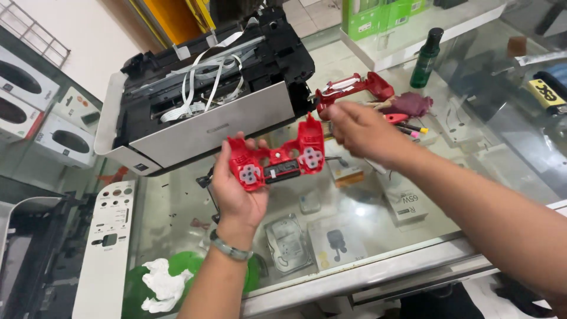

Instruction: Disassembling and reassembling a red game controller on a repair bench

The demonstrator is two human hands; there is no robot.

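Observation:
My left hand point(235, 192) holds up a red game controller shell point(277, 159) by its left grip, with the inner side and its grey rubber button pads facing me. My right hand point(360, 131) hovers just right of the shell, fingers loosely curled and blurred; I cannot see anything in it. A second red controller shell half point(353, 88) lies on the glass counter behind my right hand.
An opened printer point(207, 94) with white ribbon cables fills the counter's far left. A green bottle point(426, 58), pens point(407, 125), a white panel point(106, 248), a green lid with crumpled tissue point(162, 283) and boxed goods under the glass point(407, 204) surround the hands.

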